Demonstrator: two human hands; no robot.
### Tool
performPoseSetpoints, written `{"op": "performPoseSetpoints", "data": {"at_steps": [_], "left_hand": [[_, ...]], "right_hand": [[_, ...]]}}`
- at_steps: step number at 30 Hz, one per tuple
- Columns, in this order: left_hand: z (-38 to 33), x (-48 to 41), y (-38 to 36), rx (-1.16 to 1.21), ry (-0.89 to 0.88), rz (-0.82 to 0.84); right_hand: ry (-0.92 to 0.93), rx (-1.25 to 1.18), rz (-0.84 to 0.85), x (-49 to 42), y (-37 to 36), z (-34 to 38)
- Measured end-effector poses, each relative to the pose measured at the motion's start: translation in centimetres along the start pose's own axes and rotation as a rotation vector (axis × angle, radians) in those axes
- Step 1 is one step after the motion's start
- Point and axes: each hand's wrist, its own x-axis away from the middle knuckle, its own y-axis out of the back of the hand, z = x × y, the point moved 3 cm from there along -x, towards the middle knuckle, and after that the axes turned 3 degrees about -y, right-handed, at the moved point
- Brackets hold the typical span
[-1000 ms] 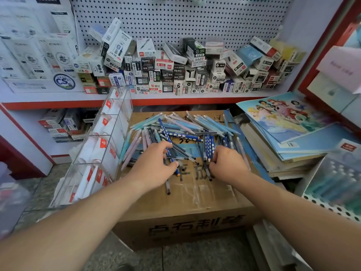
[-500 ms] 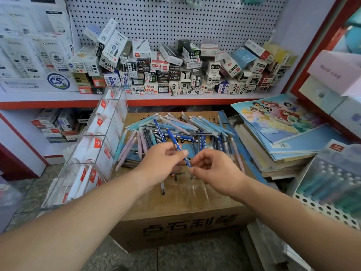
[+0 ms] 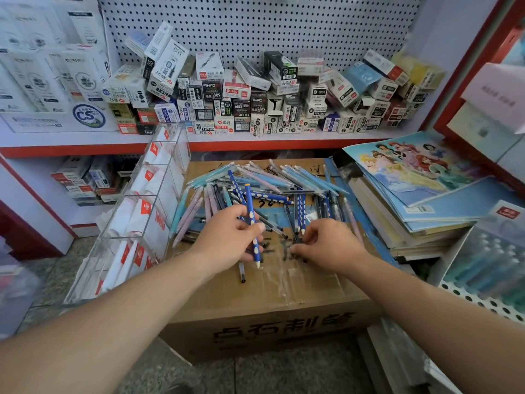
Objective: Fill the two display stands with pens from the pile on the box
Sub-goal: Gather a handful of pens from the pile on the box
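Observation:
A pile of pens, light blue, pink and dark blue, lies on top of a cardboard box. My left hand grips a dark blue pen with white dots, held nearly upright over the pile's near edge. My right hand is down at the pile's front, fingers curled and pinching the lower end of a dark blue pen. A clear acrylic display stand with stepped compartments leans against the box's left side and holds white wrappers with red labels. Another clear stand holding teal pens sits at the right edge, blurred.
A stack of notebooks lies right of the box. Behind it a red-edged shelf carries many small pen cartons under a white pegboard. One black pen lies loose near the box's front.
Half a second ago both hands met over the box with the dotted blue pen between them. Now my left hand alone holds it and my right hand has dropped back to the pile.

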Motion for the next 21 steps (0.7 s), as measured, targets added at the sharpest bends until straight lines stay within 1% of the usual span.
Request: {"op": "performPoseSetpoints", "data": {"at_steps": [3,8,15,17,21], "left_hand": [[0.1,0.0,0.2,-0.002,-0.005,0.011],[0.1,-0.1,0.3,-0.018,-0.015,0.025],[0.2,0.0,0.1,-0.033,-0.023,0.037],[0.1,0.1,0.0,-0.028,-0.024,0.041],[0.1,0.1,-0.2,-0.036,-0.025,0.046]], "right_hand": [[-0.009,0.091,0.008,-0.3,-0.3,0.6],[-0.054,0.079,0.083,-0.8,-0.5,0.5],[-0.038,0.058,0.099,-0.6,-0.6,-0.2],[-0.039,0.012,0.066,-0.5,-0.4,-0.3],[-0.041,-0.09,-0.099,-0.8,0.6,-0.3]]}}
